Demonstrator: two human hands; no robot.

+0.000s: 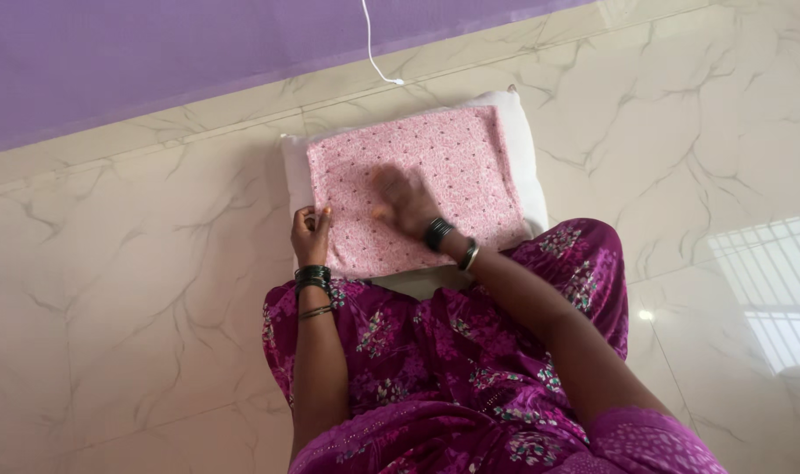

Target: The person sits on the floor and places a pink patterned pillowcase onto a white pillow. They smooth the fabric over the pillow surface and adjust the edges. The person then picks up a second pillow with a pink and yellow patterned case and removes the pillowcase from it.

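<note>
Nearest the camera, purple flowered clothing (470, 369) covered the person's lap and ran out of view at the bottom edge. Just beyond, the left hand (311, 235) pinched the near left edge of a pink patterned cloth (435, 167). The right hand (403, 200) lay flat on that cloth, blurred, fingers hard to make out. Under the cloth sat a white pillow (524, 149) on the marble floor (136, 290). Farther off, a white cord (371, 53) hung against the purple wall (154, 53).

White cable (371, 48), purple wall (154, 53), marble floor (110, 307).
</note>
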